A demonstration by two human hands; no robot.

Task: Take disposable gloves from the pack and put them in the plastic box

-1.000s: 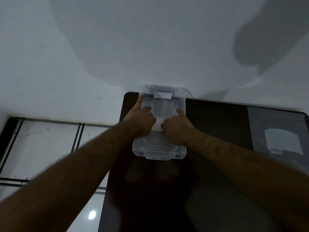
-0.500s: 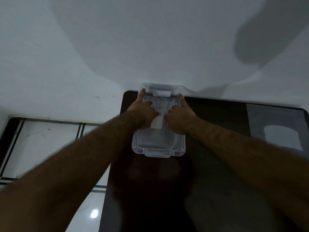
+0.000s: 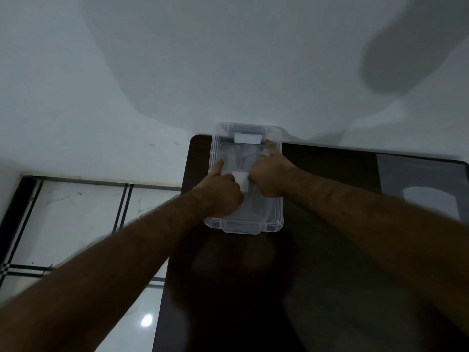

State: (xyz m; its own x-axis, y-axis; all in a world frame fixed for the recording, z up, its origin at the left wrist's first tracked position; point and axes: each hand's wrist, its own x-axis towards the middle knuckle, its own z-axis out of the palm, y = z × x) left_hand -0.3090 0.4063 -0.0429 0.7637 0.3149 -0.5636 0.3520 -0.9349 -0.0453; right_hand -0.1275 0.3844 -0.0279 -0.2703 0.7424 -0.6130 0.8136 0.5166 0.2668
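Left hand [image 3: 223, 191] and right hand [image 3: 269, 174], both curled, press thin translucent disposable gloves [image 3: 241, 182] into the clear rectangular plastic box [image 3: 243, 228] beneath them.

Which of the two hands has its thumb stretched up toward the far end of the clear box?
The right hand. Its thumb reaches nearly to the far end of the plastic box, beside the white label. The left hand sits nearer, its thumb ending about midway along.

Box [image 3: 245, 219] contents under both hands [image 3: 223, 191] blurred, unreadable; pack [image 3: 426, 196] cut off at right edge; desk [image 3: 330, 275] runs off the bottom.
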